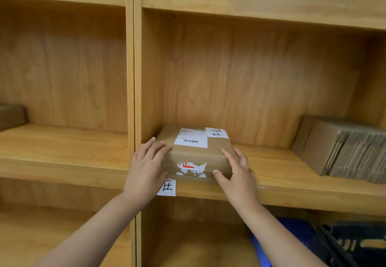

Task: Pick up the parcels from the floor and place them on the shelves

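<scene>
A small brown cardboard parcel (194, 154) with a white barcode label and a handwritten white slip on top rests on the middle shelf board (282, 172) of the right bay, close to its left wall. My left hand (146, 166) presses flat against the parcel's left front corner, fingers spread. On the parcel's right front corner lies my right hand (238, 172), its thumb on the front face. Both hands touch the box; neither wraps fully around it.
A stack of flattened corrugated cardboard (344, 149) lies at the right end of the same shelf. Another brown box (11, 116) sits at the far left of the left bay. A white handwritten tag (167, 187) hangs on the shelf edge. Blue and dark items (313, 239) fill the lower right bay.
</scene>
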A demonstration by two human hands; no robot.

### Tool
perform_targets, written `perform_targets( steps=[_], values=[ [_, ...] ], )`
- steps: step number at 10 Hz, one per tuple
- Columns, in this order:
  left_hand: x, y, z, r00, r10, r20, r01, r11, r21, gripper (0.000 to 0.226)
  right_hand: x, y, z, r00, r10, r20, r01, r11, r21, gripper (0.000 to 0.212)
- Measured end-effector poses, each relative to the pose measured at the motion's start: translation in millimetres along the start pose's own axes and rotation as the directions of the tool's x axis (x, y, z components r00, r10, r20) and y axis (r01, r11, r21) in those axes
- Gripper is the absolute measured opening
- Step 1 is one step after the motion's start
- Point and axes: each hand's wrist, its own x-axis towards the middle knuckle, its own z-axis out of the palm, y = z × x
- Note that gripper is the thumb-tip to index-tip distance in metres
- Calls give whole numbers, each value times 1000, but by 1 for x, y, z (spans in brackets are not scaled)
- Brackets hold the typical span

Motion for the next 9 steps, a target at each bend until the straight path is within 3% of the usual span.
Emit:
perform_targets(
  steps=[1,3,7,9],
  values=[
    [7,-6,8,999,37,-7,-35,986,161,74,12,-2,6,1000,-9,16,10,1000,-29,59],
    [21,-11,14,1000,3,23,-10,953,304,74,31,-2,19,998,-45,33,47,997,-69,60],
    [28,-13,30,1000,-30,5,27,947,321,78,47,3,37,999,-44,-5,44,997,-57,61],
    [14,-27,24,999,53,2,-52,950,307,82,29,-11,37,1000,20,-10,-22,992,-126,83]
  ],
)
